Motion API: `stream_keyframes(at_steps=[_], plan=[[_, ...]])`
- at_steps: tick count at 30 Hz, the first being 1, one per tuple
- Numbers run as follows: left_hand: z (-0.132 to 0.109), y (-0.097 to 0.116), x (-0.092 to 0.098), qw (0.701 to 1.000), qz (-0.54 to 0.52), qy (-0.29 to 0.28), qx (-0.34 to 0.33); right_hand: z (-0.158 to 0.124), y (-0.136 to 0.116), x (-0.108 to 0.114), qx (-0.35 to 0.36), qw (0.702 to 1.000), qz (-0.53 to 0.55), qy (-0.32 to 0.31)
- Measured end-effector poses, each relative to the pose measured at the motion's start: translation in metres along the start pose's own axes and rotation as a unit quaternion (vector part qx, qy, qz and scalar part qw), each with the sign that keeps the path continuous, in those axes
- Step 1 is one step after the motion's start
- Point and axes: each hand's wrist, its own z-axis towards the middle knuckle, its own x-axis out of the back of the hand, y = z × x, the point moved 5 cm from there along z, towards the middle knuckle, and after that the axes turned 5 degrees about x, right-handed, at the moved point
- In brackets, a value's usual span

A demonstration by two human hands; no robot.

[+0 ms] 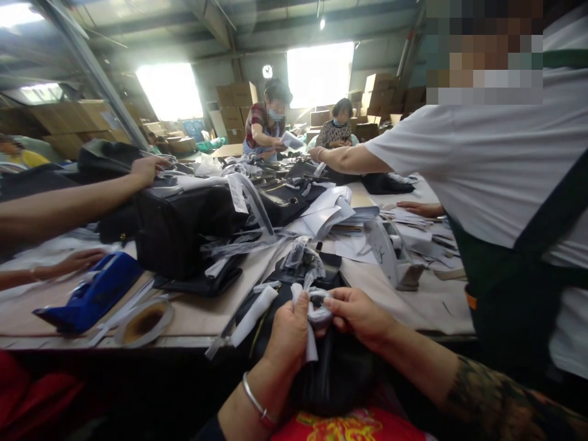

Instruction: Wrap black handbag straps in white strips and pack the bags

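A black bag (328, 373) lies at the table's front edge and over my lap, with white wrapping on its straps. My left hand (285, 335) is closed, its thumb pressing a white-wrapped strap (311, 346). Across from it, my right hand (361, 313) pinches the curled, wrapped part of this strap between thumb and fingers. Clear plastic film (303, 257) covers the bag's upper part. A loose white-wrapped piece (254, 317) rests on the bag left of my hands. The undersides of both hands' fingers are hidden.
To the left are a roll of tape (143, 323), a blue tape dispenser (98, 291) and black bags (172, 226). A grey tape dispenser (390, 254) and white papers (328, 211) are on the right. Co-workers' arms (87, 199) reach over the table; one person (478, 153) stands close at right.
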Motion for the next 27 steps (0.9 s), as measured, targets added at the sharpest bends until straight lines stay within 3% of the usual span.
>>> stream_keyframes(at_steps=[4,6,7,8,10,12,13,15,18,19,21,25,27], plan=[[-0.005,0.006,-0.003,0.995,0.082,-0.061,-0.009,-0.006,0.005,0.004,-0.011,1.0,-0.012,-0.006],[-0.01,0.02,0.009,0.979,0.176,-0.09,-0.059,-0.013,0.006,0.021,0.0,0.994,-0.1,0.04],[-0.013,0.029,0.021,0.967,0.22,-0.076,-0.101,-0.019,0.006,0.033,0.019,0.986,-0.147,0.081],[-0.015,0.04,0.039,0.955,0.256,-0.037,-0.148,-0.026,0.006,0.047,0.042,0.972,-0.19,0.128],[-0.019,0.06,0.086,0.92,0.301,0.115,-0.222,-0.044,0.011,0.071,0.074,0.942,-0.241,0.223],[-0.023,0.068,0.129,0.866,0.354,0.243,-0.256,-0.062,0.028,0.081,0.043,0.933,-0.232,0.272],[-0.022,0.066,0.144,0.855,0.374,0.264,-0.243,-0.07,0.04,0.079,0.008,0.94,-0.202,0.276],[-0.016,0.053,0.161,0.868,0.389,0.246,-0.188,-0.079,0.061,0.062,-0.056,0.968,-0.103,0.22],[-0.013,0.031,0.157,0.903,0.363,0.193,-0.123,-0.077,0.069,0.04,-0.068,0.989,-0.006,0.131],[-0.015,0.027,0.151,0.91,0.35,0.187,-0.116,-0.071,0.066,0.044,-0.059,0.989,-0.007,0.132],[-0.02,0.022,0.137,0.926,0.323,0.163,-0.109,-0.055,0.057,0.073,-0.041,0.98,-0.054,0.189],[-0.029,0.012,0.109,0.962,0.266,0.002,-0.061,-0.035,0.026,0.152,0.015,0.906,-0.242,0.347],[-0.03,0.013,0.104,0.959,0.275,-0.018,-0.063,-0.04,0.003,0.167,0.057,0.845,-0.349,0.4]])
